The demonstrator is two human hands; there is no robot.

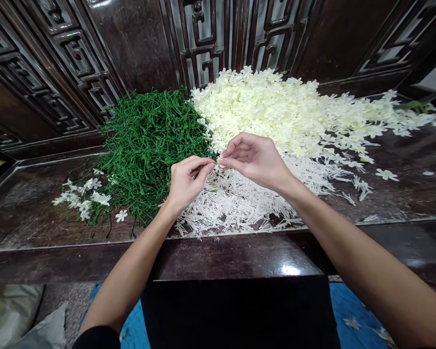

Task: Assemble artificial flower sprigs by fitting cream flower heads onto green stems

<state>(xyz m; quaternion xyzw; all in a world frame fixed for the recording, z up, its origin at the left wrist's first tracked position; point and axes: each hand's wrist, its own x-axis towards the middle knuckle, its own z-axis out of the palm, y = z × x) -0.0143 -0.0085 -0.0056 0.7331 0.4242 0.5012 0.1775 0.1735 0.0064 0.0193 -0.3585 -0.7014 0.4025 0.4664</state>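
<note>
My left hand (191, 179) is closed in a pinch, thumb against forefinger, on what looks like the end of a thin green plastic stem. Fingertip to fingertip with it, my right hand (256, 157) also pinches; a tiny pale and green bit shows between the hands, too small to make out fully. Behind my left hand lies a heap of green artificial stems (152, 135). Cream artificial flower heads (269, 106) are piled beyond my right hand. Below both hands spread many thin white stamen pieces (236, 208).
Joined white flowers with stems (82, 196) lie at the left of the dark wooden bench (25, 208). A carved wooden backrest (141, 43) rises behind the heaps. Loose flower heads (387, 174) are scattered to the right. Blue cloth (356, 310) and pale bags (18, 310) sit below.
</note>
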